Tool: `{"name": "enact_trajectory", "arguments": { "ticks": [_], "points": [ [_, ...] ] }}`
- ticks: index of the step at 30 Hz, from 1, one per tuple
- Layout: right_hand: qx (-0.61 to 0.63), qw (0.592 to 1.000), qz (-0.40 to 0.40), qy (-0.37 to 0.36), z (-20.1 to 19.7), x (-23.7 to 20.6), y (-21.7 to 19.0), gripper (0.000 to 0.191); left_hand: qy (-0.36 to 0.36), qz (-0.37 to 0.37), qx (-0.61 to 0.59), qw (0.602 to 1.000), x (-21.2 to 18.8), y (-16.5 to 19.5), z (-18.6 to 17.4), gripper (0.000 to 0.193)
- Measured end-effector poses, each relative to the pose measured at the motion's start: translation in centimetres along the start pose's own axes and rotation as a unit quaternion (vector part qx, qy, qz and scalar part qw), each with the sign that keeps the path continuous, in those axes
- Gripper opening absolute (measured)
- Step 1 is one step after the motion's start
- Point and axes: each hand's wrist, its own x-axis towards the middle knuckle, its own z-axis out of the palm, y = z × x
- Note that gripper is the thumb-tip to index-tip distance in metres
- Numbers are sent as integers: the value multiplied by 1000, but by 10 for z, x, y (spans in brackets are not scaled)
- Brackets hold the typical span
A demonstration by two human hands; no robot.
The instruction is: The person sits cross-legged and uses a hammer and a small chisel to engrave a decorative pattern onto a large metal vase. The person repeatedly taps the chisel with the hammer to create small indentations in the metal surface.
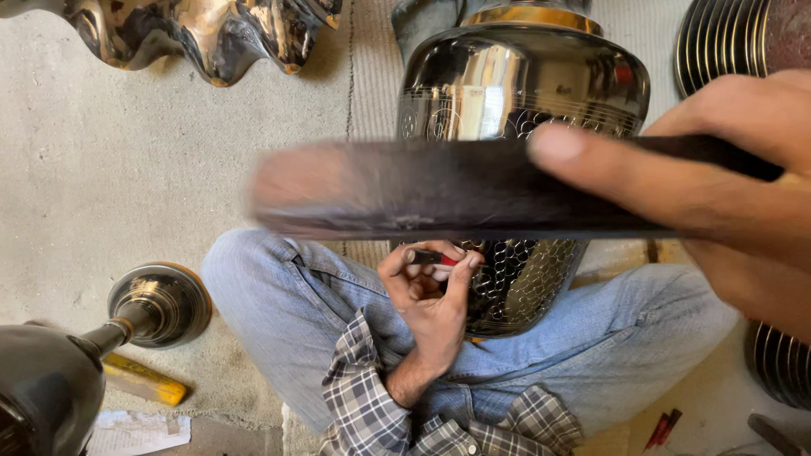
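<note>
both hand (427, 291) and vase (519, 93) hemmed between knees

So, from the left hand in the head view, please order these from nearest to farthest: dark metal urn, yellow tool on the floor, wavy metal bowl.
Measured from the left hand:
1. Dark metal urn, touching it, just right.
2. Yellow tool, on the floor, lower left.
3. Wavy metal bowl, top left.

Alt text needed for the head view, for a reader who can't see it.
A seated person in jeans steadies a shiny engraved metal urn between the knees; the left hand pinches a small red-and-black tool against it. The right hand holds a blurred dark flat tool across the urn.
</note>
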Motion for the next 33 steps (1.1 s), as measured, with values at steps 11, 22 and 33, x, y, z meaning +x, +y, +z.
{"name": "enact_trajectory", "arguments": {
  "ticks": [11, 22, 33],
  "points": [
    [-125, 960, 95, -233, 40, -42, 17, 90, -105, 8, 71, 992, 16, -4, -11, 24],
    [201, 951, 234, -26, 74, -119, 34, 90, -321, 82, 137, 933, 64, 18, -7, 39],
    [98, 915, 389, 37, 126, -188, -21, 82, -544, 63, 187, 816, 102, 17, 1, 42]
  ]
}}
